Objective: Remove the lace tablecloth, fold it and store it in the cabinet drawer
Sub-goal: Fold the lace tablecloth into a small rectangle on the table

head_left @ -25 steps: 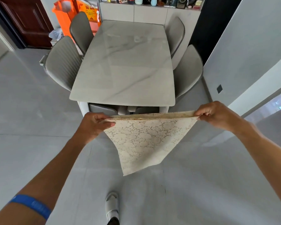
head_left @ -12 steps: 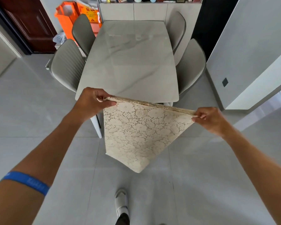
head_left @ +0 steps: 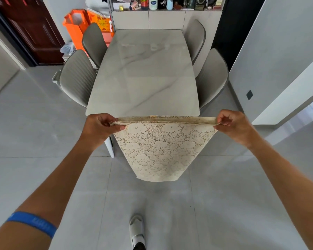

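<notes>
The cream lace tablecloth (head_left: 161, 150) hangs folded in the air in front of me, just before the near end of the marble dining table (head_left: 148, 73). My left hand (head_left: 99, 129) pinches its upper left corner. My right hand (head_left: 233, 126) pinches the upper right corner. The top edge is stretched level between them, and the layered cloth tapers down to a rounded bottom above the floor. A grey cabinet (head_left: 166, 19) with closed fronts stands against the wall behind the far end of the table.
Grey chairs flank the table, two on the left (head_left: 76, 78) and two on the right (head_left: 211, 76). Orange bags (head_left: 76, 26) sit by a dark red door (head_left: 31, 27). Bottles and clutter line the cabinet shelf (head_left: 153, 3). A white wall corner (head_left: 278, 69) stands on the right. My shoe (head_left: 136, 230) is on the tiled floor.
Both hands have levelled the cloth's top edge, which was tilted half a second ago. The cloth now hangs straighter, and I stand squarer to the table's near end.
</notes>
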### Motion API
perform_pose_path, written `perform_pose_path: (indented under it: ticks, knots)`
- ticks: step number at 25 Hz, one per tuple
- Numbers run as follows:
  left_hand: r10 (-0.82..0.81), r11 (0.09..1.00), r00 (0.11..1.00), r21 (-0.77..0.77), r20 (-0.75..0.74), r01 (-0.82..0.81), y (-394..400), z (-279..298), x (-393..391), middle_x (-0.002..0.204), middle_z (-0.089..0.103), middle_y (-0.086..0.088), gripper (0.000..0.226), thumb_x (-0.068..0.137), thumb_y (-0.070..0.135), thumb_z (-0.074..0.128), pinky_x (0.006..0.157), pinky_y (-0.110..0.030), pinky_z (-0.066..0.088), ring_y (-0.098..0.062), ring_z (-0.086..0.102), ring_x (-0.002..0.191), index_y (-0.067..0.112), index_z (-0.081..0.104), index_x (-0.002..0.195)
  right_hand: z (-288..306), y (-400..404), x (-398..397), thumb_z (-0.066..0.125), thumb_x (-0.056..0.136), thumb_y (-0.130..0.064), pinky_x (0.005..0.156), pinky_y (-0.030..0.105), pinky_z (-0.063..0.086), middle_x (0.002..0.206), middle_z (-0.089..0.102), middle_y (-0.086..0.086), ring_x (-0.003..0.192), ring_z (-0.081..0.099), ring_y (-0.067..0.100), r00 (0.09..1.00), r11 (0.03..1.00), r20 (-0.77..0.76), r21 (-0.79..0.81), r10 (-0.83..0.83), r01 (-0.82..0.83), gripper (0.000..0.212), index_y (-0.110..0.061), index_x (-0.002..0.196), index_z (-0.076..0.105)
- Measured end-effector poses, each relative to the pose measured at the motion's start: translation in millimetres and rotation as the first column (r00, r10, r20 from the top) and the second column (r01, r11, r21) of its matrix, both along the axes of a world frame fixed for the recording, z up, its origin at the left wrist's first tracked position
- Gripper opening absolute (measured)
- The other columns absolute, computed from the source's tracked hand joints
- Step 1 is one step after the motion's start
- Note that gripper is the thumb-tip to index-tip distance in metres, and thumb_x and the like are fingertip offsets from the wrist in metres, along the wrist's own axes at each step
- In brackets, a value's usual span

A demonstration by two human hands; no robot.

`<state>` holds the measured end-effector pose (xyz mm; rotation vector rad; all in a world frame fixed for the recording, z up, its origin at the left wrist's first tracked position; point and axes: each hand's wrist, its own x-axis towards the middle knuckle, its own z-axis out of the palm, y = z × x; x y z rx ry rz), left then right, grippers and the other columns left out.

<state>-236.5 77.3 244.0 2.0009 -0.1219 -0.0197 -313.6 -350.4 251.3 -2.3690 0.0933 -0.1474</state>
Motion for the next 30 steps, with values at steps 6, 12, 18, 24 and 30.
perform_pose_path:
  ticks: [6,12,18,24,30]
  knots:
    - [-0.036,0.999,0.996,-0.009,-0.087,0.036,16,-4,2,0.062,0.068,0.01,0.03,0.055,0.03,0.091,0.058,-0.012,0.041,-0.003,0.057,0.056,0.015,0.078,0.078,-1,24,-1,0.079,0.078,-0.009,0.06,0.009,0.052,0.076,0.074,-0.008,0.062,0.067,-0.002,0.98,0.924,0.013,0.336,-0.199,0.183,0.019,-0.025,0.086,0.074]
    - [0.073,0.983,0.983,-0.152,-0.169,-0.099,13,-6,0,0.077,0.068,-0.016,0.024,0.062,0.027,0.09,0.068,-0.029,0.044,-0.023,0.06,0.073,0.019,0.069,0.057,11,34,2,0.076,0.083,-0.011,0.04,0.013,0.043,0.068,0.07,0.0,0.04,0.052,-0.001,0.943,0.84,-0.137,0.428,-0.303,0.332,0.012,-0.022,0.078,0.074]
    - [0.064,0.987,0.985,-0.134,-0.163,-0.086,4,-1,-5,0.059,0.063,0.003,0.024,0.082,0.021,0.077,0.039,-0.019,0.035,-0.011,0.055,0.044,0.012,0.058,0.07,12,41,0,0.066,0.091,-0.008,0.049,0.022,0.056,0.078,0.074,0.007,0.056,0.069,0.01,0.943,0.831,-0.12,0.447,-0.311,0.331,0.005,-0.011,0.092,0.07]
    - [0.059,0.973,0.998,-0.221,-0.018,-0.062,-11,21,-17,0.079,0.07,-0.002,0.022,0.081,0.001,0.076,0.063,-0.014,0.054,-0.011,0.069,0.07,0.019,0.064,0.087,43,53,-2,0.056,0.098,-0.011,0.075,0.038,0.06,0.095,0.073,0.012,0.072,0.074,0.016,0.956,0.676,-0.071,0.692,-0.285,0.253,0.01,-0.018,0.091,0.059]
    - [-0.009,0.946,0.991,-0.319,0.137,0.053,1,66,-21,0.079,0.076,0.014,0.028,0.072,0.006,0.083,0.065,-0.012,0.052,-0.001,0.068,0.071,0.032,0.079,0.081,99,44,-9,0.068,0.089,-0.027,0.061,0.022,0.054,0.075,0.073,-0.009,0.064,0.066,0.004,0.915,0.771,0.272,0.634,-0.296,0.061,0.007,-0.034,0.087,0.07]
